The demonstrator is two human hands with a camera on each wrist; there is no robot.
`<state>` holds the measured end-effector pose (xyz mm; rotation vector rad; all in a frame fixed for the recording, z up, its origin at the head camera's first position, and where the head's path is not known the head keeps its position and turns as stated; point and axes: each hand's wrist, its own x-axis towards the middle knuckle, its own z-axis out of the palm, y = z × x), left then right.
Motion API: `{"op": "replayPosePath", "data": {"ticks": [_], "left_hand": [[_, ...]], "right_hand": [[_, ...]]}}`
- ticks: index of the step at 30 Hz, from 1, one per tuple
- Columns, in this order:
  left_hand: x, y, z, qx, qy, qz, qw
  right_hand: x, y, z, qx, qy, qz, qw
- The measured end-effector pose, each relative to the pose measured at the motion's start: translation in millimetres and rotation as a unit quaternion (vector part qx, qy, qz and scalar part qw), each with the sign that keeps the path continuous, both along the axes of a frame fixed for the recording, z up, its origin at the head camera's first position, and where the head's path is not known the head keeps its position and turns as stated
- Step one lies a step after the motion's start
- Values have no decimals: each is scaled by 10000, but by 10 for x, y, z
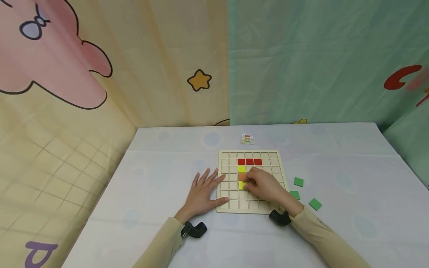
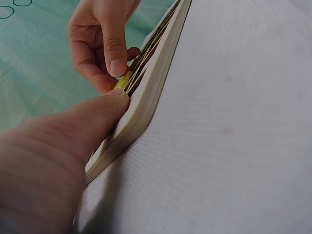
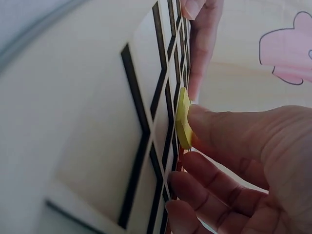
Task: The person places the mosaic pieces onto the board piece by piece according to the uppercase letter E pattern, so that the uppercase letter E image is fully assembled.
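Note:
A pale square board (image 1: 231, 204) with a grid of cells lies on the table. On it are a row of three red tiles (image 1: 249, 162), an upper yellow tile (image 1: 241, 169), an orange tile (image 1: 242, 177) and a lower yellow tile (image 1: 241, 185). My right hand (image 1: 266, 185) reaches over the board and pinches the lower yellow tile; in the right wrist view the thumb is against this yellow tile (image 3: 183, 122). My left hand (image 1: 202, 191) lies with fingers spread at the board's left edge, its thumb (image 2: 105, 109) on the lower left rim.
Three loose green tiles (image 1: 298, 182) lie to the right of the board, one of them close by the right forearm. Behind the board lies a small card (image 1: 247, 139) with a coloured grid pattern. Patterned curtains (image 1: 181, 56) hang around the white table (image 1: 134, 178).

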<state>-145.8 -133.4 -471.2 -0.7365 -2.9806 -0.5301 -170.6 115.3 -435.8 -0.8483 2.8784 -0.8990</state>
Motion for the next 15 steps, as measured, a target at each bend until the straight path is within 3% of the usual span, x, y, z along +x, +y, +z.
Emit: {"op": "replayPosePath", "data": {"ticks": [6, 11, 15], "left_hand": [[-5, -2, -14, -23, 28, 5, 10000], [-3, -2, -11, -25, 37, 15, 10000], [0, -1, -10, 15, 18, 5, 10000]], "right_hand": [[36, 50, 11, 110, -45, 253, 9996], [90, 133, 20, 446, 93, 698, 9965], [179, 265, 12, 387, 117, 1077, 9934]]}}
